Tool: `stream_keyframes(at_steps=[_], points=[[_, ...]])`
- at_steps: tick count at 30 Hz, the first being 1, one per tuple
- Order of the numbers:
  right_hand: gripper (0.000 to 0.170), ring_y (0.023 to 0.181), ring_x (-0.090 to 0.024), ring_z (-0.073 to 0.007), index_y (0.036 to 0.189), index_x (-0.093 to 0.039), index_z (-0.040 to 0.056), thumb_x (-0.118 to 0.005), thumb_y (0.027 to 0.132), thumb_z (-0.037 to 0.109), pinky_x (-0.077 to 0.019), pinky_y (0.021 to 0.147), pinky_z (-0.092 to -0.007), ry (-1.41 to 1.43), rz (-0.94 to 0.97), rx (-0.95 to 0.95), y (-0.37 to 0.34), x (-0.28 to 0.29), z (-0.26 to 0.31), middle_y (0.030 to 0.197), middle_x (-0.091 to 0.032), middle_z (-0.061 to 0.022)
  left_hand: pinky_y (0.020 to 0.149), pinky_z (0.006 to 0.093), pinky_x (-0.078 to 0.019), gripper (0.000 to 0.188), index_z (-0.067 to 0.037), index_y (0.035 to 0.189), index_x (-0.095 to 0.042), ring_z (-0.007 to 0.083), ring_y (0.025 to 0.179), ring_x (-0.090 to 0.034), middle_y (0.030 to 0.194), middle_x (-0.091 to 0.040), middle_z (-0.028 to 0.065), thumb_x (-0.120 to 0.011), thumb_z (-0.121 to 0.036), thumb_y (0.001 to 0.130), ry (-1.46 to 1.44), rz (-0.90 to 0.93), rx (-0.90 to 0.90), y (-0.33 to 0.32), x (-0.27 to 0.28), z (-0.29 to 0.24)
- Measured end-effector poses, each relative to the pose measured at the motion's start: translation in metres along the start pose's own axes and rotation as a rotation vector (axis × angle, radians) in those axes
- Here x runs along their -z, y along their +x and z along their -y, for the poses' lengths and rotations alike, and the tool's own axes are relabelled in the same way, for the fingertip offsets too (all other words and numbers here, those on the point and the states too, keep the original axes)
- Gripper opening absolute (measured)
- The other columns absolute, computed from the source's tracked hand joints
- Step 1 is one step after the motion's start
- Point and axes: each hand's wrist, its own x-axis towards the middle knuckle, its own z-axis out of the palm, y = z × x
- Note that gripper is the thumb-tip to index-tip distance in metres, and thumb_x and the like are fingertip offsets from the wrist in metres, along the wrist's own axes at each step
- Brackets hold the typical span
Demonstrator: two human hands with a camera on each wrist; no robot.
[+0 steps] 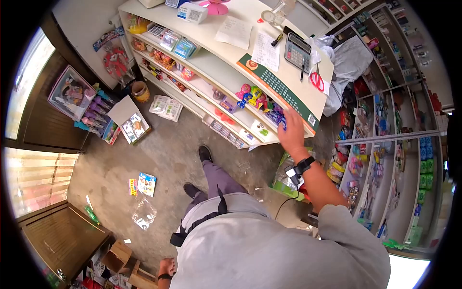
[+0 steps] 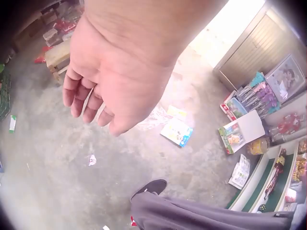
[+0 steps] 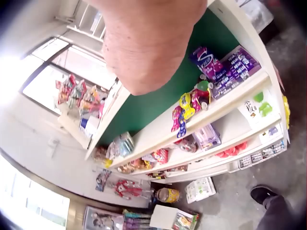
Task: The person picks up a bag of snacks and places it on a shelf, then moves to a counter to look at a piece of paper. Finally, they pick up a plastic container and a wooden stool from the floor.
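My right hand point(image 1: 292, 132) is at the near end of the counter, beside purple packets point(image 1: 276, 115) on the top shelf. In the right wrist view the back of this hand point(image 3: 148, 52) hides its fingers; an open box of purple packs point(image 3: 237, 69) stands on the shelf, with one pack point(image 3: 207, 61) leaning beside it. Next to them lie colourful bow-shaped candy packs point(image 3: 187, 108). My left hand point(image 2: 117, 79) hangs low at my side above the floor, fingers loosely bent, nothing in it.
The counter top point(image 1: 231, 17) carries a calculator point(image 1: 297, 50), handwritten papers point(image 1: 266, 50) and red scissors point(image 1: 316, 82). On the floor lie a white-and-blue packet point(image 1: 147, 184), clear plastic point(image 1: 144, 212) and an opened box point(image 1: 134, 127). Stocked shelves point(image 1: 385, 168) line the right side.
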Motion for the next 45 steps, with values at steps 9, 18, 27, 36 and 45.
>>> stream_keyframes(at_steps=[9,18,27,36,45], points=[[0.057,0.125,-0.051,-0.0414,0.133,-0.052,-0.0004,-0.067,0.083,0.022,-0.0405,0.106,-0.0491,0.065,0.354,-0.133,-0.029,-0.112,0.044,0.139,-0.049,-0.0251,0.068,0.028,-0.0494,0.024,-0.009,0.112,-0.066,0.0122,0.081,-0.064,0.095,-0.07,0.003,-0.063,-0.028,0.097,-0.532,-0.107,-0.463,-0.042,0.013,-0.182],[0.066,0.133,-0.043,-0.0434,0.138,-0.051,0.0054,-0.067,0.08,0.033,-0.026,0.113,-0.0611,0.016,0.232,-0.23,0.036,-0.203,0.034,0.142,-0.045,-0.0266,0.058,0.0239,-0.0477,0.024,-0.006,0.106,-0.066,0.0114,0.071,-0.062,0.087,-0.069,0.0053,-0.064,-0.027,0.094,-0.419,-0.311,-0.254,-0.11,0.067,-0.114],[0.062,0.14,-0.038,-0.0357,0.139,-0.053,0.0103,-0.064,0.082,0.034,-0.0217,0.118,-0.0547,-0.016,0.386,-0.181,0.063,-0.2,0.032,0.148,-0.044,-0.0195,0.067,0.0306,-0.0555,0.026,-0.003,0.107,-0.067,0.0166,0.076,-0.067,0.089,-0.07,0.0046,-0.067,-0.025,0.093,-0.349,-0.262,-0.266,-0.08,0.064,-0.093],[0.058,0.137,-0.04,-0.0369,0.133,-0.053,0.0031,-0.066,0.082,0.027,-0.0256,0.114,-0.0594,-0.096,0.286,-0.119,0.01,-0.196,0.01,0.139,-0.05,-0.0211,0.063,0.0269,-0.0505,0.025,-0.007,0.107,-0.067,0.0123,0.074,-0.064,0.088,-0.069,0.0016,-0.067,-0.028,0.093,-0.431,-0.118,-0.185,-0.049,0.057,-0.107],[0.056,0.138,-0.039,-0.0382,0.135,-0.053,0.0048,-0.065,0.087,0.031,-0.0247,0.115,-0.057,-0.036,0.27,0.025,0.043,-0.211,0.047,0.144,-0.048,-0.0215,0.065,0.028,-0.052,0.024,-0.008,0.11,-0.066,0.0144,0.078,-0.065,0.093,-0.07,0.0038,-0.065,-0.027,0.095,-0.445,-0.218,-0.142,-0.073,0.045,-0.116]])
